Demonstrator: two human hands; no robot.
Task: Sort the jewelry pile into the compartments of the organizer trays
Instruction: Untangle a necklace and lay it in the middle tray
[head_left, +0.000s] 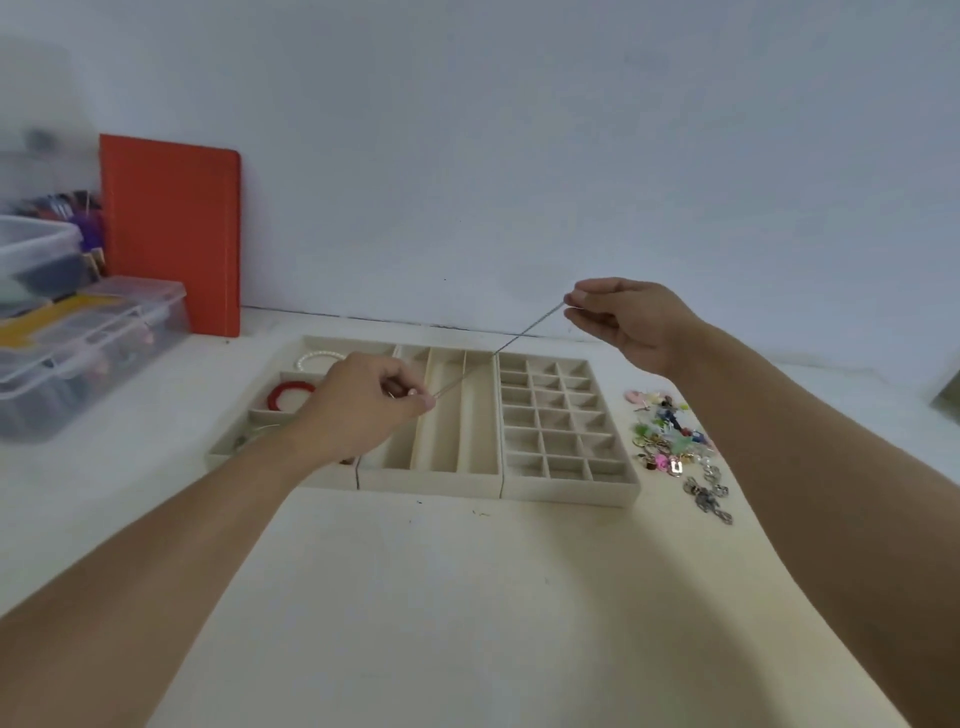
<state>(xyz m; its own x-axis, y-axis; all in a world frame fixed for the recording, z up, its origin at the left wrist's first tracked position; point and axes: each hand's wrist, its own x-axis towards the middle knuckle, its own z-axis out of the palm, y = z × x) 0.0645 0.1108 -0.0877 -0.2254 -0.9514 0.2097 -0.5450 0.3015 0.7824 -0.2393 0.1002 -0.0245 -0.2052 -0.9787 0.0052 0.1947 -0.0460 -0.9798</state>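
Silver and thin, the chain (498, 349) runs taut in a slanted line across the middle of the frame, and we hold it at both ends. Our left hand (363, 402), lower and left of centre, has its fingers curled in and pinches the lower end between thumb and fingertip, just above the long-slot tray (431, 475). Our right hand (631, 322), higher and to the right, pinches the upper end between thumb and forefinger, with the other fingers loosely curled under the palm.

Below the hands, three beige organizer trays sit edge to edge on the pale table (441, 597). On the left, the wide-compartment tray (228, 447) holds a red bangle (288, 392) in one section and a pearl bracelet (317, 358) in the section behind it; something small and greenish lies nearer the front, too blurred for us to name. At centre is the long-slot tray, and on the right the grid tray (569, 491) with many small square cells.

The jewelry pile (675, 447) lies on the table just right of the grid tray, a scatter of coloured charms and silver-toned links.

In the upper left of the frame an orange-red board (169, 234) leans against the wall, beside clear plastic boxes (83, 338) of mixed contents. We can read no writing or labels anywhere.
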